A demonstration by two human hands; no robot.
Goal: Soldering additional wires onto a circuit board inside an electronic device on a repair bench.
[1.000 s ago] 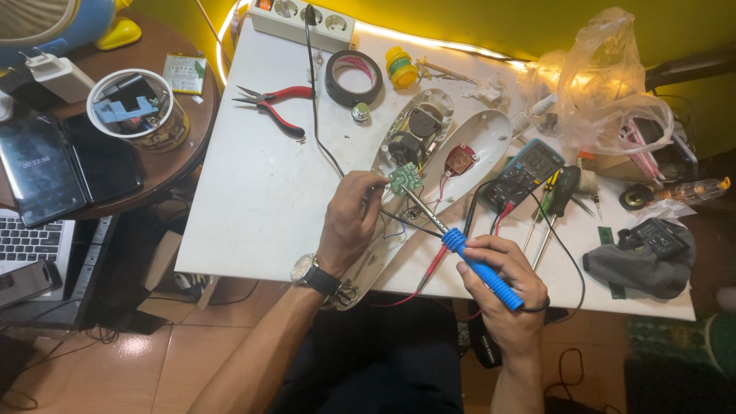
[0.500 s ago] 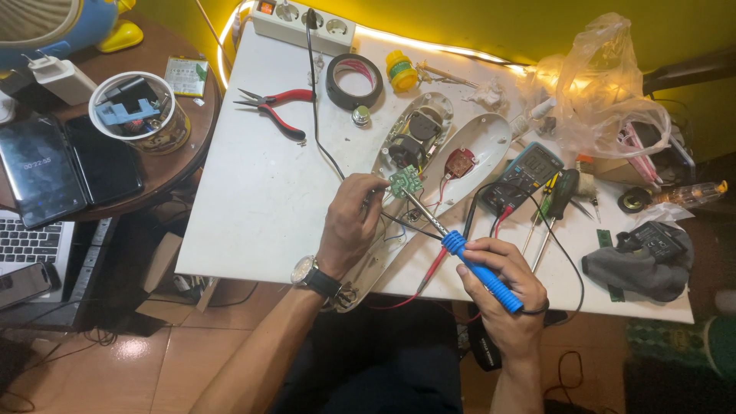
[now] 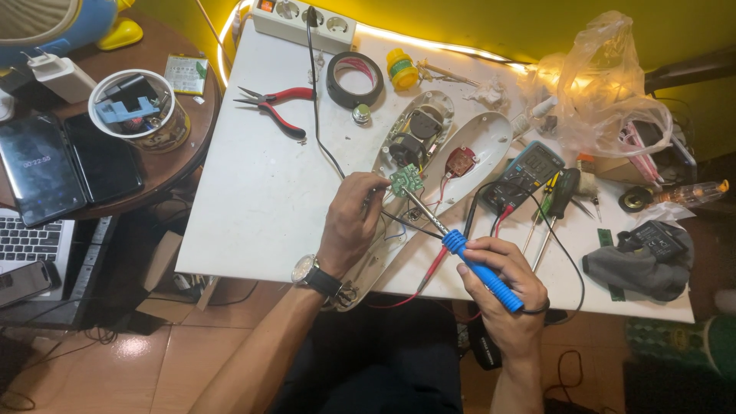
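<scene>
Hands: my left hand [image 3: 354,224], with a wristwatch, and my right hand [image 3: 502,280] work over a white table [image 3: 261,199], seen from above.
Left grip: fingers pressed together, pinching the small green circuit board [image 3: 405,181] by its near edge and holding it up just above the table.
Right grip: fingers wrapped shut around the blue handle of the soldering iron [image 3: 468,257], held like a pen, its metal tip slanting up and left to the board.
Contact: the tip appears to touch the board's lower edge; the exact joint is too small to make out.
Wires: thin red and black leads run from the board toward the open white appliance shell [image 3: 429,153] lying just behind it.
Nearby: multimeter [image 3: 523,175] to the right, red-handled pliers [image 3: 277,107] and a roll of black tape [image 3: 355,79] farther back.
Doing it well: I judge the board must stay steady, so resting my left wrist on the table helps; the tip should meet pad and wire together, briefly, clear of my fingertips and the thin leads.
</scene>
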